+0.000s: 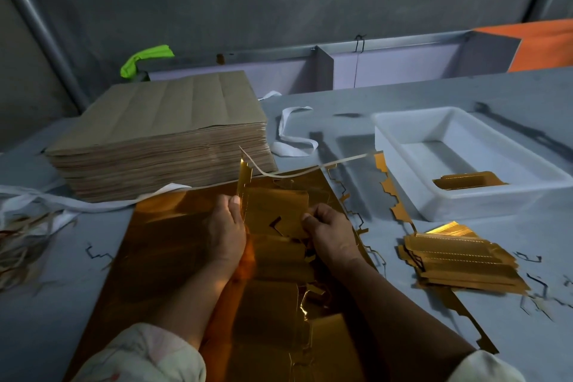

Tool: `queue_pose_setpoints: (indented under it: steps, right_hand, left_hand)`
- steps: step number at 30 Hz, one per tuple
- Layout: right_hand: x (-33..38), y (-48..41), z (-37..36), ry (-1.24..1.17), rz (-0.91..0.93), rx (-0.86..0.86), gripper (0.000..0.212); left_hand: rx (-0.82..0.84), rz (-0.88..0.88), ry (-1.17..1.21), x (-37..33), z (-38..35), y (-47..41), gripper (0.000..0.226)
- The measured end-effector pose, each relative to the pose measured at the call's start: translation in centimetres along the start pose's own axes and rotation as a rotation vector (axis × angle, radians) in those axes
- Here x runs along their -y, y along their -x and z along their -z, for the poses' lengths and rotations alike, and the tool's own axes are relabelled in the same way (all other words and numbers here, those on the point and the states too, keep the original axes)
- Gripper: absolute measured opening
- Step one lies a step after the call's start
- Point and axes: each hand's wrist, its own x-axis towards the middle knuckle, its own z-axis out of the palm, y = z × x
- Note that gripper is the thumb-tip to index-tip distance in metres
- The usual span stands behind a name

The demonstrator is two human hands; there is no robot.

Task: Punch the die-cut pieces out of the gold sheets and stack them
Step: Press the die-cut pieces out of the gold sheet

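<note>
One left hand, one right hand, one tray, one brown stack, two gold piles.

Left hand, right hand pinch die-cut gold foil piece over large gold foil sheet; stack of punched gold pieces lies to the right.

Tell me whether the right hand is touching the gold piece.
Touching. Head view: the right hand pinches the edge of the gold piece.

Shone mirror-gold on sheet and pieces; looked plain white on tray, dull brown on pile, mottled grey on counter, bright green on cloth, orange on panel.
</note>
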Motion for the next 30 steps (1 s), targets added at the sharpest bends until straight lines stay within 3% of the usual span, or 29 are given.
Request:
queue_pose_setpoints:
  steps: [6, 22, 30]
  right_hand:
    - [0.1, 0.1, 0.7, -0.170, -0.071, -0.054, 0.018]
    - [1.0, 0.5, 0.5, -0.230, -0.059, -0.179, 0.015]
    - [2.9, -1.7, 1.1, 0.011, 0.020, -0.258, 0.017]
  left_hand:
    - [-0.032, 0.106, 0.120, 0.3, 0.4, -0.6, 0.022]
    - [0.001, 0.132, 0.146, 0.9, -0.1, -1.3, 0.026]
    - [-0.008, 0.109, 0.143, 0.6, -0.1, -1.2, 0.025]
